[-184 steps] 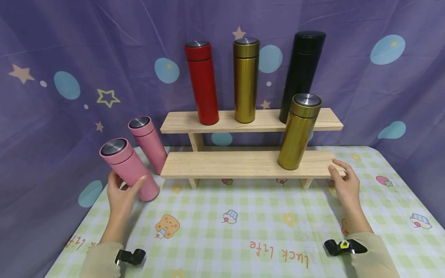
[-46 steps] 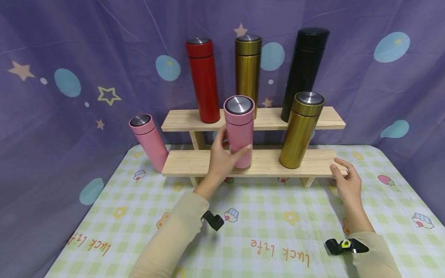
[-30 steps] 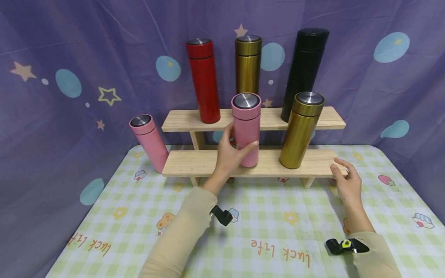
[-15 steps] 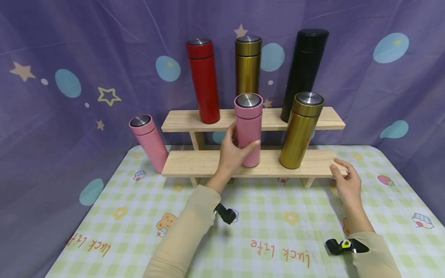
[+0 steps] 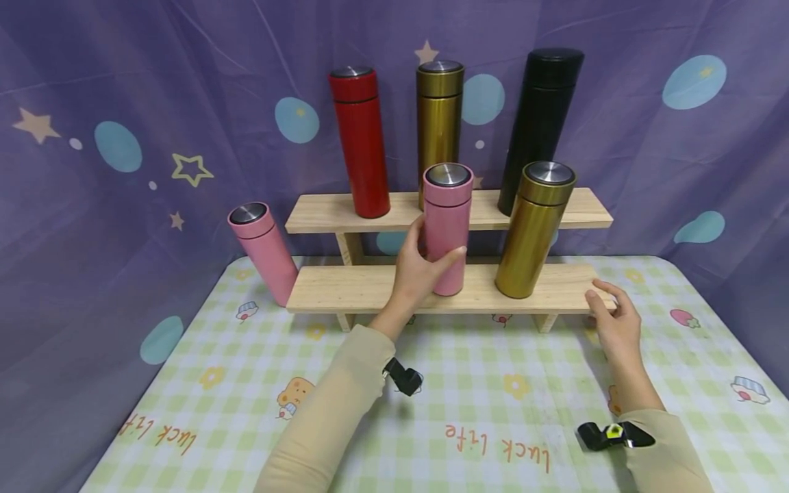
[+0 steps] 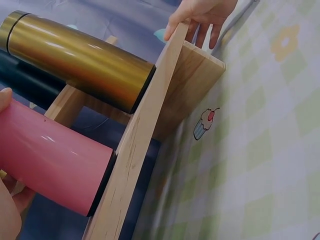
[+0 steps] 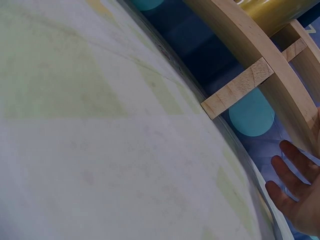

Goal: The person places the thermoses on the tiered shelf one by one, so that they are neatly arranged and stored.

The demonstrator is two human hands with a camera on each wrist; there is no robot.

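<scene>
My left hand grips a pink thermos round its body, thumb in front. The thermos stands upright at the middle of the lower board of a two-tier wooden shelf; its dark base meets the board in the left wrist view. With thumb and forefinger, my right hand pinches the right end of that board; its other fingers spread below it in the right wrist view. On the lower board, right of the pink thermos, stands a short gold thermos. Another pink thermos is on the table by the shelf's left end.
The upper board bears a red thermos, a tall gold thermos, partly hidden by the pink one, and a black thermos. A checked cloth covers the table. A purple curtain hangs behind.
My left hand has carried the pink thermos from the table at the left onto the lower board, then shifted it slightly right. The right hand has stayed at the board's end.
</scene>
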